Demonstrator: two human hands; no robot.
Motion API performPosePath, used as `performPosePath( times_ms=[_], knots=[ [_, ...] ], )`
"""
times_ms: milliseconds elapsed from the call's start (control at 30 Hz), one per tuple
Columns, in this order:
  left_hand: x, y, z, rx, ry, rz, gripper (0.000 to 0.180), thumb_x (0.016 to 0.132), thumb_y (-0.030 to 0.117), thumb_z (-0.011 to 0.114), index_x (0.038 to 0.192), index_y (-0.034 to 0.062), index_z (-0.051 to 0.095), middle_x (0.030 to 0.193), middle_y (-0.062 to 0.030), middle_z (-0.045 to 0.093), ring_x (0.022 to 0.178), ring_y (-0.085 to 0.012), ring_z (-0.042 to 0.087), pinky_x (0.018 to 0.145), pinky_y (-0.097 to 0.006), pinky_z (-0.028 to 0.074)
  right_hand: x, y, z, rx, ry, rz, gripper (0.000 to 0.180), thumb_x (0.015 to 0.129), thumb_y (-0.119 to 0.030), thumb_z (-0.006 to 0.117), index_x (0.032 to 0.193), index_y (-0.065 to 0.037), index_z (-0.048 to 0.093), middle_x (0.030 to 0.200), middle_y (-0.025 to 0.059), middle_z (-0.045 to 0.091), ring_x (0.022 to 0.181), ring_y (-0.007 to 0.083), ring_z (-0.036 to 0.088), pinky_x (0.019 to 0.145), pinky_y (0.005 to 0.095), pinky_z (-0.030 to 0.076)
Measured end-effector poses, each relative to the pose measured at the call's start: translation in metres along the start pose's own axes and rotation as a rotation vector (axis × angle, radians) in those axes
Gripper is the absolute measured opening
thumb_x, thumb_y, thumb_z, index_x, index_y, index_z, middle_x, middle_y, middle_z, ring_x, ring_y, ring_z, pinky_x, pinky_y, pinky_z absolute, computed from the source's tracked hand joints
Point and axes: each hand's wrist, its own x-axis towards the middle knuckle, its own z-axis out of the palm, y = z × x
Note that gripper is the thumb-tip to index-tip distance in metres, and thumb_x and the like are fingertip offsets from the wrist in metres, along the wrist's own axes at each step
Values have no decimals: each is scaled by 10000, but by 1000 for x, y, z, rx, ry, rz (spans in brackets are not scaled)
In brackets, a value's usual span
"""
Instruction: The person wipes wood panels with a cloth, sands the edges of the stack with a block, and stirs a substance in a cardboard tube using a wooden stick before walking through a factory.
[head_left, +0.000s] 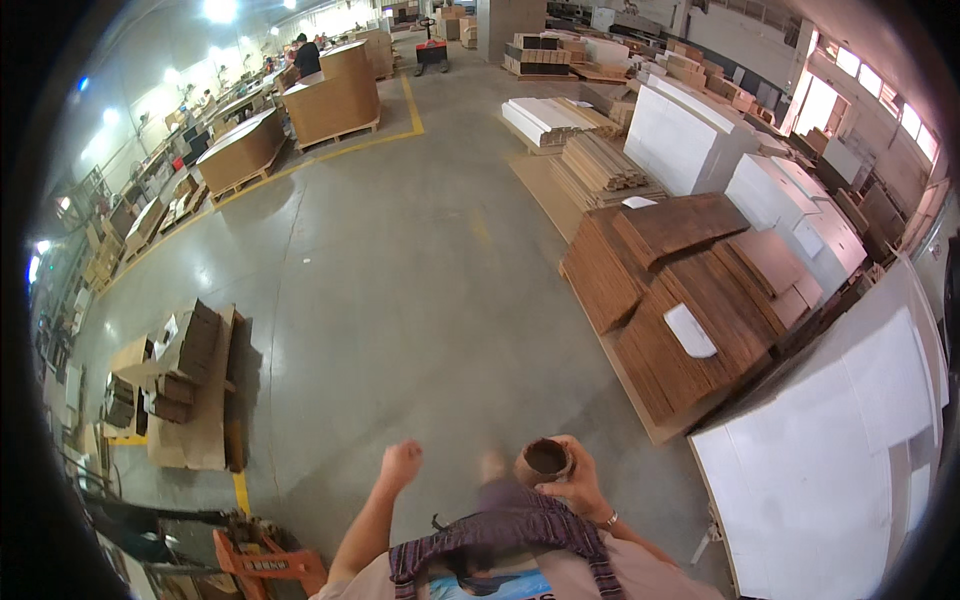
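Holding a brown roll [523,467], perhaps tape, between five and six o'clock, with the right grip [580,482] wrapped about its side. Holding the left grip [403,463] loosely clenched near seven, apparently around nothing. Could drop the roll through slackened fingers or a knock. Could trip on the pallet [190,448] at eight, or clip the stacked brown boards [640,345] near four, through looking elsewhere while stepping.

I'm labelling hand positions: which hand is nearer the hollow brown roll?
Right. The right hand holds the hollow brown roll; the left hand is apart from it, off to its left.
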Motion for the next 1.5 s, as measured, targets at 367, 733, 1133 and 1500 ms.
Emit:
performPosePath(
  times_ms=[367, 733, 1133, 1500],
  knots=[
    [53, -256, -34, 64, -175, -852, 321, 814, 334, 621, 864, 38, 734, 923, -198, 714, 899, -391, 680, 803, -485, 536, 454, -2, 70, -88, -193, -59, 604, 624, 2, 829, 1175, -60, 590, 1140, 9, 597, 1087, 130, 573, 984, 294, 450],
    [676, -180, -214, 183, -71, -157, 289, 890, 270, 540, 863, 35, 706, 900, -207, 696, 880, -423, 653, 778, -514, 531, 814, 42, 141, -71, -108, -49, 639, 625, 15, 831, 1210, -45, 580, 1160, 56, 621, 1126, 174, 594, 990, 351, 475],
    [1105, -125, -298, -77, -151, -104, 235, 896, 188, 502, 912, 41, 685, 902, -199, 699, 840, -402, 661, 751, -482, 526, 1190, 130, 105, 20, -12, 41, 672, 596, 44, 779, 1219, -59, 551, 1171, 36, 601, 1126, 174, 582, 991, 347, 465],
    [1203, -277, -298, 18, -334, -776, 230, 797, 231, 620, 899, 74, 755, 998, -139, 731, 942, -342, 703, 805, -436, 567, 1584, 137, 106, -43, -241, -58, 647, 598, 18, 808, 1201, -51, 584, 1184, 43, 571, 1126, 164, 559, 1009, 311, 425]
  ],
)
